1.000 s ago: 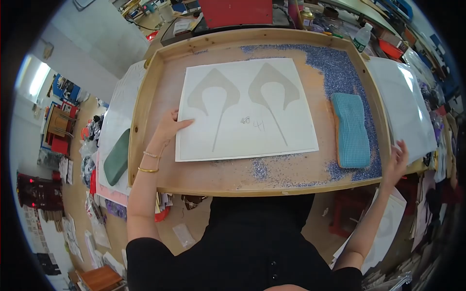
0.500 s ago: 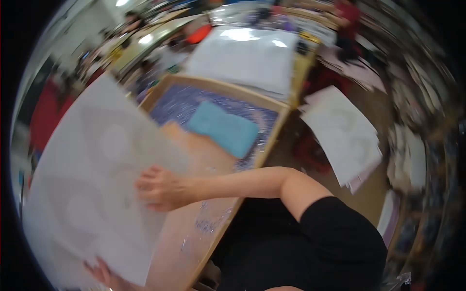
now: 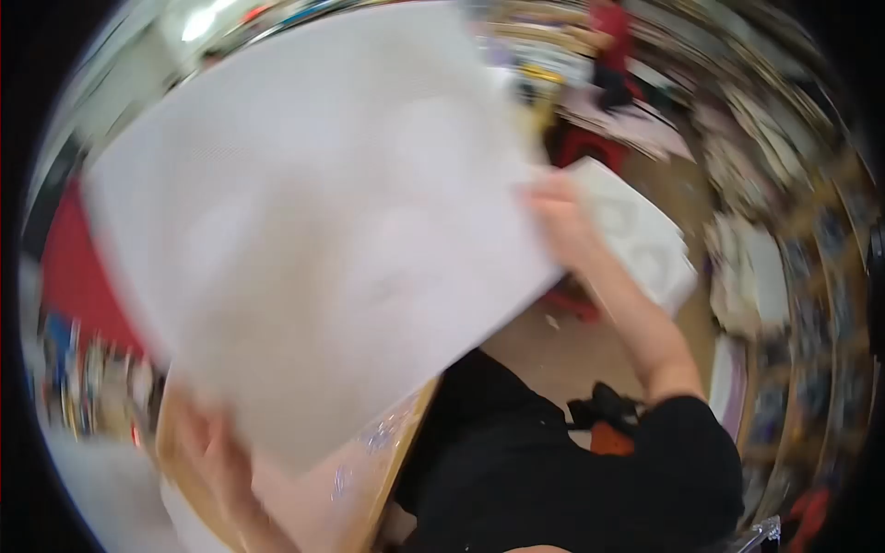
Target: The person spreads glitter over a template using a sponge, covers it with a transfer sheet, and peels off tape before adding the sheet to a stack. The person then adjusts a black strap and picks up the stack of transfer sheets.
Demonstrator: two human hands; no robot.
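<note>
Though it lay flat before, both hands [image 3: 210, 442] [image 3: 559, 214] (blurred) raise the sheet [image 3: 359, 221].

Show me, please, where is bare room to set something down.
Bare tray shows between the left hand and the scattered bits; mostly bare floor, between the shirt and right forearm. Crowded: the sheet hides most of the tray; papers lie beyond the right hand.
</note>
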